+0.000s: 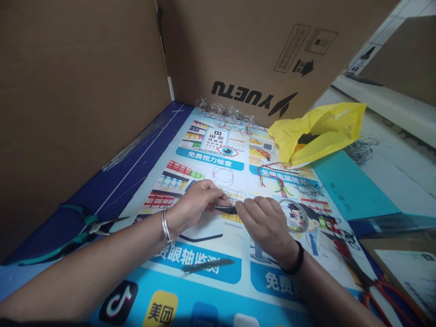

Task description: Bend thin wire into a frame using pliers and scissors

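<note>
My left hand (195, 202) and my right hand (264, 220) meet over a printed poster mat (218, 272). Both are closed in a pinch on a thin dark strip (226, 209) held level between them, a short bundle of fine wire by the look of it. A clear wire loop (223, 175) lies on the mat just beyond the fingers. My left wrist wears a silver bangle, my right a black band. A small dark bundle of wires (207, 265) lies on the mat near my forearms.
Green-handled pliers (85, 227) lie at the left. Red-handled pliers (368, 281) lie at the right. A yellow plastic bag (320, 129), coloured cords (272, 177), a clear tape roll (296, 215) and a teal board (350, 186) sit at the right. Cardboard walls (78, 91) stand behind and left.
</note>
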### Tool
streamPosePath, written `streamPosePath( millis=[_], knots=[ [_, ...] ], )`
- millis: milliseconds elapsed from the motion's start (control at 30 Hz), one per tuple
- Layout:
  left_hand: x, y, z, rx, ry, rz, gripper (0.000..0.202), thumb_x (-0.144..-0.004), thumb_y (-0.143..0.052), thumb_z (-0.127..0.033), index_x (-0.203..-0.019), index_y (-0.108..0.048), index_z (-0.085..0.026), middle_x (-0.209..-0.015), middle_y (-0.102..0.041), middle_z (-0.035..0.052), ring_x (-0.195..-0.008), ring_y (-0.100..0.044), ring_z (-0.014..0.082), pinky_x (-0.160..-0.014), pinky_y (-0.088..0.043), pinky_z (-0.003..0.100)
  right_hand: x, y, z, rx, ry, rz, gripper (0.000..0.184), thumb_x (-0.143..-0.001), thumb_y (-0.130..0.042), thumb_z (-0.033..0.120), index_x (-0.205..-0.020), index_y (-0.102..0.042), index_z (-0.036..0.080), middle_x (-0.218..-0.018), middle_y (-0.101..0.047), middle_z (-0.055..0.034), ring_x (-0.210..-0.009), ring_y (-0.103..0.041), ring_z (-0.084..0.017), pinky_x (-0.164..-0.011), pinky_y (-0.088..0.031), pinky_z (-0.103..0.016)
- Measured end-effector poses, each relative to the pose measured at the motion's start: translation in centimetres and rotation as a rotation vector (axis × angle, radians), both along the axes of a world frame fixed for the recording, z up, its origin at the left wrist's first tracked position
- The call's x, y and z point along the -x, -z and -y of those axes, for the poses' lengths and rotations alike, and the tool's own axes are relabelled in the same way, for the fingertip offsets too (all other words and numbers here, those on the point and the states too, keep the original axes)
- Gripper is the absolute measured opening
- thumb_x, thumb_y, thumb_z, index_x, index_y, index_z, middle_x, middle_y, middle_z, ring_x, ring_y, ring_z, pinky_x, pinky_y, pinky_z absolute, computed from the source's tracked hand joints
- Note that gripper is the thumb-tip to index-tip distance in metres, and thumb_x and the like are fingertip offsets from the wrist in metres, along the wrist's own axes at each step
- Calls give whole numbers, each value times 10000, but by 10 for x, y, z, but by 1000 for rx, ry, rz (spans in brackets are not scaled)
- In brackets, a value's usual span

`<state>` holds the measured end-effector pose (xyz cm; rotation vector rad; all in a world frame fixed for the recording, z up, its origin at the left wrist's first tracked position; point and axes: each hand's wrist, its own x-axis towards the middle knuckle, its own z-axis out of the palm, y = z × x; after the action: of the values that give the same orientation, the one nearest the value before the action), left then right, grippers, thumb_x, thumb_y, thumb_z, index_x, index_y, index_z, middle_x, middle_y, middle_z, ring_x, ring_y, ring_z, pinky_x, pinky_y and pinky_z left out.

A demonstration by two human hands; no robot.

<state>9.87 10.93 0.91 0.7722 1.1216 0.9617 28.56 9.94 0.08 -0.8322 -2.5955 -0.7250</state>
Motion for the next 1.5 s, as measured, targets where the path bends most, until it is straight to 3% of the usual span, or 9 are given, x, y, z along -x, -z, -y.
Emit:
streamPosePath(
  millis=[267,567,900,1133,1333,1500],
  knots=[
    [-1,-1,1,-29,-17,17,183,-730,-585,-190,-628,-437,-156,-704,-641,25,-672,-658,142,-545,-415,207,1,2,0,76,57,22,139,-868,-470,174,-938,-589,152,-733,-571,-28,-691,-430,-173,-619,-293,-336],
    [0,0,1,-160,0,54,164,-775,-564,-190,-689,-427,-164,-754,-637,-1,-693,-666,134,-672,-502,268,3,8,3,252,129,-45,145,-851,-512,224,-937,-600,147,-778,-611,-54,-726,-507,-185,-641,-340,-306],
    [0,-1,6,-417,105,-314,123,-821,-501,-222,-705,-485,-186,-726,-669,18,-733,-647,142,-707,-489,286,3,1,8,576,273,-74,183,-849,-525,334,-876,-619,180,-769,-658,-37,-695,-604,-182,-569,-359,-264],
    [-1,4,15,-486,196,-394,130,-840,-454,-230,-716,-489,-210,-764,-672,20,-769,-633,154,-727,-457,290,0,-7,7,774,257,-56,158,-828,-550,301,-934,-637,222,-829,-688,-20,-737,-630,-185,-584,-374,-252],
    [0,6,20,-482,223,-421,144,-849,-443,-219,-709,-476,-209,-764,-659,19,-794,-616,154,-733,-453,292,0,-7,9,858,242,-85,148,-812,-564,284,-925,-643,230,-837,-688,-11,-765,-630,-185,-622,-390,-256],
    [2,7,26,-469,183,-438,136,-848,-450,-218,-723,-497,-199,-838,-649,31,-829,-620,156,-755,-456,297,3,-11,11,829,251,-47,148,-803,-576,281,-919,-629,204,-836,-662,-31,-793,-605,-205,-652,-396,-282]
  ],
)
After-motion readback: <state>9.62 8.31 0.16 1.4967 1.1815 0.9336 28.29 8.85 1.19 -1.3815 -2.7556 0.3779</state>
